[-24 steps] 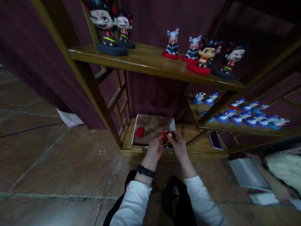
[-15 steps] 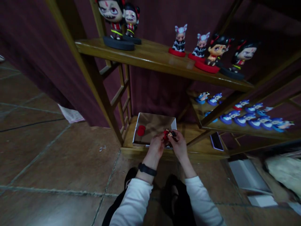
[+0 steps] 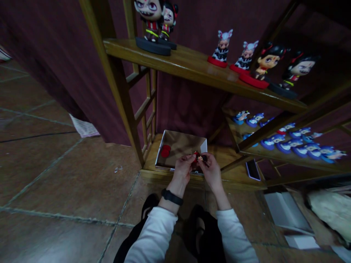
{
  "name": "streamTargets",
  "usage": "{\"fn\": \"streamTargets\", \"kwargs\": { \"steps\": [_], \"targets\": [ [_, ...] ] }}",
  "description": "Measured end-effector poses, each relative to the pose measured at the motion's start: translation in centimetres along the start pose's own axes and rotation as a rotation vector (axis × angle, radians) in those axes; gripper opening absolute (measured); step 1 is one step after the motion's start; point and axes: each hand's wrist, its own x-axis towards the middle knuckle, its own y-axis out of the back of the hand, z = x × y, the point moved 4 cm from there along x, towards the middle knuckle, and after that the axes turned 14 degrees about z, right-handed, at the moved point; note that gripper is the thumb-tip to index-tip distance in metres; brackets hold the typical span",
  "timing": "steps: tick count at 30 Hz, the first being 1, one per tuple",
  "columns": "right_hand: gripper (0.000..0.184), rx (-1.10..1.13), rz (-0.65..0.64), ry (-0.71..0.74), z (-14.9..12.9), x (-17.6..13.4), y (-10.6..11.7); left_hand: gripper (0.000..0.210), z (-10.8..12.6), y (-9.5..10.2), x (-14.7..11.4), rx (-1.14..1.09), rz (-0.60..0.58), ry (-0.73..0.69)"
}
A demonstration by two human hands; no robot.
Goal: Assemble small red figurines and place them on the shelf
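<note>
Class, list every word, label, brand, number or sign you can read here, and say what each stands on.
Readable texts: none.
Pale sheet by the curtain: faint lines, too blurred to read.
Open box: small marks on its front edge, too small to read.
Small figurine in the hands: no lettering can be made out.

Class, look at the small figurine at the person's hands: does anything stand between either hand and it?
Nothing visible does: the left hand and right hand both already hold the small figurine. The red discs lie off to the left in the open box, clear of both hands.
</note>
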Motion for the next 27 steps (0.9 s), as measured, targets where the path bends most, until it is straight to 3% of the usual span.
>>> {"fn": "streamTargets", "kwargs": {
  "steps": [13,20,27],
  "targets": [
    [0.03,-0.172,-0.041,0.115,0.3,0.5,0.2,0.029,0.2,0.4,0.2,0.051,0.053,-0.066],
    [0.031,-0.242,-0.028,0.091,0.4,0.3,-0.1,0.033,-0.3,1.0,0.9,0.053,0.08,-0.086],
    [0.032,-0.176,-0.01,0.051,0.9,0.3,-0.2,0.029,-0.3,1.3,0.9,0.105,0.099,-0.106]
  ]
}}
